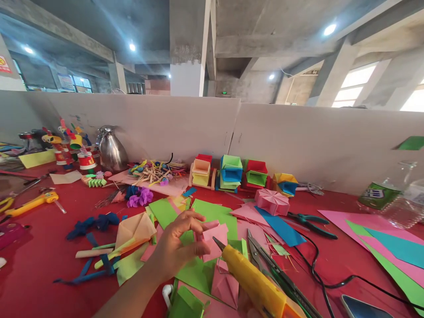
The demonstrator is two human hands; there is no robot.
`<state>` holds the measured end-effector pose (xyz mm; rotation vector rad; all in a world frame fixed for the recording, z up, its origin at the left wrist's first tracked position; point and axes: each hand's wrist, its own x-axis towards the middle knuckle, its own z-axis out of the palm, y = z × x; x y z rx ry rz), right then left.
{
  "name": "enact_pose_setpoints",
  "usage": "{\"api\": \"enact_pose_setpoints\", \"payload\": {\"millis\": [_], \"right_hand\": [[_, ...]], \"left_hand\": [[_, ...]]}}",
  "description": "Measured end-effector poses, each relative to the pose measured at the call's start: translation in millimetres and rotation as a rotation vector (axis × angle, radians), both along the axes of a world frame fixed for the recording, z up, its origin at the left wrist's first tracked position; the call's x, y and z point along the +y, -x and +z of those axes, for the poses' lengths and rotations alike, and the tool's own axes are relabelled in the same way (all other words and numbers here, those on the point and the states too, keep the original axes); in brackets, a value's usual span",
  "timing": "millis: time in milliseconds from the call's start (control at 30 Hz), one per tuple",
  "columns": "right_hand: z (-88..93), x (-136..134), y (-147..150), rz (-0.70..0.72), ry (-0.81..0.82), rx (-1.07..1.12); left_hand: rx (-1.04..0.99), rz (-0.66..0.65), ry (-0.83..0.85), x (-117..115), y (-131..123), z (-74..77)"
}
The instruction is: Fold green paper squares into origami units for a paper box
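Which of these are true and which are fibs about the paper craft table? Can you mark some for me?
1. The left hand is holding folded pink paper. True.
2. The glue gun with its tip by that paper is purple. False: it is yellow.
3. The metal jug is to the right of the pliers in the picture. False: it is to the left.
4. The pliers have dark green-blue handles. True.
5. The tabletop is white. False: it is red.

Front-left red tabletop (33,274) leaves passage; pliers (316,218) and black cable (356,277) obstruct right.
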<state>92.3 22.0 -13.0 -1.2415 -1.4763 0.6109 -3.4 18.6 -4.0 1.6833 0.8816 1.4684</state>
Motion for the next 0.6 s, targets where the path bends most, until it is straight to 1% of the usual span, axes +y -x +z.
{"api": "enact_pose_setpoints", "payload": {"millis": [33, 100, 133, 167, 200, 233, 267, 300, 333, 367, 400, 433, 467, 500, 533, 567, 600], "right_hand": [[-1.8, 1.8, 3.6, 0.102, -0.034, 0.137], [-6.2, 4.3, -0.7, 0.384, -0.096, 0.388], [-8.2, 5.2, -7.1, 0.506, -0.106, 0.457], [-9.6, 6.2, -14.6, 0.573, -0.093, 0.474], [-9.9, 7.9, -22.3, 0.561, -0.059, 0.447], [-8.4, 10.5, -29.0, 0.507, -0.009, 0.397], [-4.8, 14.8, -34.1, 0.439, 0.055, 0.339], [1.2, 20.9, -37.0, 0.412, 0.131, 0.288], [9.4, 28.9, -37.6, 0.469, 0.215, 0.255], [19.3, 38.4, -36.1, 0.635, 0.31, 0.247], [29.9, 48.4, -33.1, 0.919, 0.42, 0.246], [40.0, 57.8, -29.1, 1.289, 0.531, 0.27], [48.3, 65.1, -25.1, 1.634, 0.633, 0.372], [53.7, 69.3, -21.9, 1.893, 0.694, 0.493], [55.5, 69.6, -20.3, 1.912, 0.526, 0.531], [53.7, 65.6, -20.6, 1.772, 0.275, 0.42], [48.7, 58.0, -23.0, 1.385, 0.045, 0.224]], "left_hand": [[0.002, 0.002, -0.002, -0.6, -0.2, 0.0], [0.012, -0.002, -0.008, -2.0, -0.7, -0.1], [0.016, -0.007, -0.008, -2.6, -0.9, -0.3], [0.02, -0.012, -0.009, -3.1, -1.1, -0.3], [0.023, -0.017, -0.011, -3.5, -1.3, -0.3], [0.029, -0.023, -0.015, -3.8, -1.4, -0.1], [0.035, -0.026, -0.019, -4.1, -1.5, 0.3], [0.042, -0.031, -0.023, -4.3, -1.5, 0.7], [0.051, -0.034, -0.027, -4.4, -1.5, 1.2], [0.063, -0.034, -0.03, -4.5, -1.4, 1.5], [0.071, -0.03, -0.031, -4.6, -1.3, 1.7], [0.075, -0.025, -0.032, -4.7, -1.2, 1.6], [0.072, -0.019, -0.034, -4.7, -1.0, 1.4], [0.067, -0.013, -0.035, -4.8, -0.9, 1.1], [0.061, -0.012, -0.032, -4.8, -0.7, 0.9], [0.054, -0.019, -0.03, -4.9, -0.6, 0.9], [0.049, -0.029, -0.029, -5.1, -0.5, 1.0]]}}
